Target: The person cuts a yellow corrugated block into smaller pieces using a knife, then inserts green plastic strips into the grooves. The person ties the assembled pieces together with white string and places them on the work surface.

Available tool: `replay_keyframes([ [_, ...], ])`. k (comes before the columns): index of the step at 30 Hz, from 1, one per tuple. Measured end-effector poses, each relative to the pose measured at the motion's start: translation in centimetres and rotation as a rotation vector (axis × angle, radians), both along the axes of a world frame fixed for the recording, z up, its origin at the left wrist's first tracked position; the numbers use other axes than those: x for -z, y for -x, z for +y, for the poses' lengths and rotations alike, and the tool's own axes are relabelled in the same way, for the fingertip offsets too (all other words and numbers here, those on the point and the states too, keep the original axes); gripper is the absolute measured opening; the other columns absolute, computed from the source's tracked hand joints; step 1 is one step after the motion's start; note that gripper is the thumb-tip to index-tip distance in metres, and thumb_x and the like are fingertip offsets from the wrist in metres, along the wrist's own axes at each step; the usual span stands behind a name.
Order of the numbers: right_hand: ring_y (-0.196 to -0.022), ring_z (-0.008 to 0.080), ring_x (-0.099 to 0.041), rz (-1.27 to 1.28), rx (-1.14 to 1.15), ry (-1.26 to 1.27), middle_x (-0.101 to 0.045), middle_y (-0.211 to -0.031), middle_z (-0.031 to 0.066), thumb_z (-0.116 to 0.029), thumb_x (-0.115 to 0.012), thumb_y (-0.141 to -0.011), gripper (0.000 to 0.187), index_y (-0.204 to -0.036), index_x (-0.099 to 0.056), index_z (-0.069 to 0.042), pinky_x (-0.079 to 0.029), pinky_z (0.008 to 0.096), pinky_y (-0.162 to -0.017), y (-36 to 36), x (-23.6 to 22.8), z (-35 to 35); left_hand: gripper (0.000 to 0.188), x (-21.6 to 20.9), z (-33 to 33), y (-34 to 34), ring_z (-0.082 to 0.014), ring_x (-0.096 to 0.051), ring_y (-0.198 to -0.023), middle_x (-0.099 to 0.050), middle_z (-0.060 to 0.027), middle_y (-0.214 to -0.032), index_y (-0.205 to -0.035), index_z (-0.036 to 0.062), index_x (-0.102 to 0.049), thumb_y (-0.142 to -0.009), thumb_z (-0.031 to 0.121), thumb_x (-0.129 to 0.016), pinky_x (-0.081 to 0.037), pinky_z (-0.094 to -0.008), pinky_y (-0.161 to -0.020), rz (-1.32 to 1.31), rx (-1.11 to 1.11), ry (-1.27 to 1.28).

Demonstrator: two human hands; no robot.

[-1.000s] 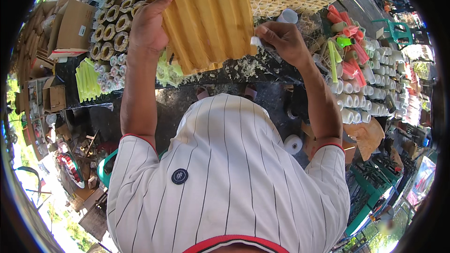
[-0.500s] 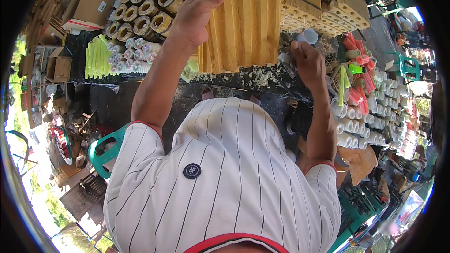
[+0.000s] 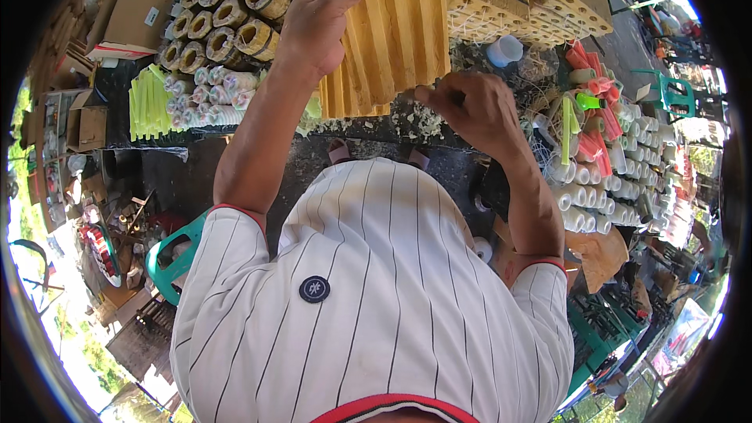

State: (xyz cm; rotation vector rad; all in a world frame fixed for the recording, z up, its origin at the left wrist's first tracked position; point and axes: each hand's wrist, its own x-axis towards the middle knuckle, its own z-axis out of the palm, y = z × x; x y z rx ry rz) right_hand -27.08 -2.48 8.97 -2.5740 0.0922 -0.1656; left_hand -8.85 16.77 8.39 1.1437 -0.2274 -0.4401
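My left hand (image 3: 319, 27) grips the left edge of a yellow grooved mould block (image 3: 392, 31), its thumb lying over the front face. Long parallel channels run down the block, which stands tilted above the black work table (image 3: 462, 129). At the block's lower right corner is my right hand (image 3: 478, 106), its fingers curled closed and the thumb side turned toward the edge. Whatever those fingers hold, if anything, is too small and dark to make out. Pale shavings (image 3: 423, 121) lie scattered on the table under the block.
Hollow bamboo-like tubes (image 3: 229, 12), pale green strips (image 3: 149, 102) and wrapped rolls (image 3: 211, 98) are stacked at left. Perforated yellow blocks (image 3: 489, 4) stand at the back right, near a whitish cup (image 3: 504, 51). Farther right are red pieces (image 3: 595, 70) and white tubes (image 3: 580, 196).
My right hand has moved left to the block's lower right edge. The block has shifted slightly left and tilted, with my left hand still gripping it.
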Motion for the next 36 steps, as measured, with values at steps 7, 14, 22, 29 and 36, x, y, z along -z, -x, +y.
replay_keyframes([
  [7, -0.065, 0.0286, -0.068, -0.426, 0.103, 0.566, -0.062, -0.061, 0.0085, -0.045, -0.081, -0.087, 0.047, -0.068, -0.073, -0.004, -0.052, 0.0432, -0.063, -1.8, -2.5, 1.8, 0.013, -0.7, 0.0, 1.7, -0.0134, -0.069, -0.094, -0.074, -0.0003, -0.105, -0.115, 0.0073, -0.073, -0.103, 0.011, -0.071, -0.054, -0.0311, -0.083, -0.027, -0.006, 0.128],
  [14, -0.07, 0.0272, -0.07, -0.379, 0.103, 0.617, -0.064, -0.064, 0.008, -0.043, -0.081, -0.086, 0.043, -0.068, -0.074, -0.004, -0.052, 0.0445, -0.068, -2.2, -1.9, 2.2, 0.011, -2.2, -0.6, 2.2, -0.0152, -0.071, -0.094, -0.076, -0.0013, -0.106, -0.112, 0.0071, -0.074, -0.104, 0.008, -0.068, -0.057, -0.0325, -0.08, 0.055, -0.026, 0.26],
  [22, -0.07, 0.0279, -0.071, -0.414, 0.113, 0.626, -0.067, -0.066, 0.0091, -0.044, -0.08, -0.087, 0.042, -0.07, -0.075, -0.005, -0.053, 0.0436, -0.068, -2.8, -1.0, 2.5, 0.017, -1.7, -0.3, 1.3, -0.0193, -0.072, -0.101, -0.075, -0.0041, -0.115, -0.12, 0.0056, -0.071, -0.104, 0.007, -0.065, -0.058, -0.0353, -0.087, 0.04, -0.03, 0.234],
  [29, -0.065, 0.0242, -0.071, -0.096, 0.094, 0.214, -0.065, -0.062, 0.0084, -0.047, -0.081, -0.088, 0.046, -0.069, -0.075, -0.006, -0.054, 0.0388, -0.06, -3.9, -0.6, 0.7, 0.024, -2.1, 0.0, 1.2, -0.0225, -0.07, -0.111, -0.073, -0.0077, -0.124, -0.128, 0.0044, -0.067, -0.105, 0.009, -0.065, -0.057, -0.0379, -0.094, 0.09, 0.023, 0.293],
  [36, -0.069, 0.0237, -0.07, -0.493, 0.021, 0.539, -0.065, -0.064, 0.0061, -0.047, -0.083, -0.085, 0.044, -0.07, -0.075, -0.006, -0.055, 0.0392, -0.064, -3.7, -0.7, 0.4, 0.023, -1.7, -0.2, 0.8, -0.022, -0.071, -0.11, -0.073, -0.0075, -0.123, -0.127, 0.0044, -0.068, -0.105, 0.011, -0.066, -0.057, -0.0378, -0.094, 0.027, -0.013, 0.26],
])
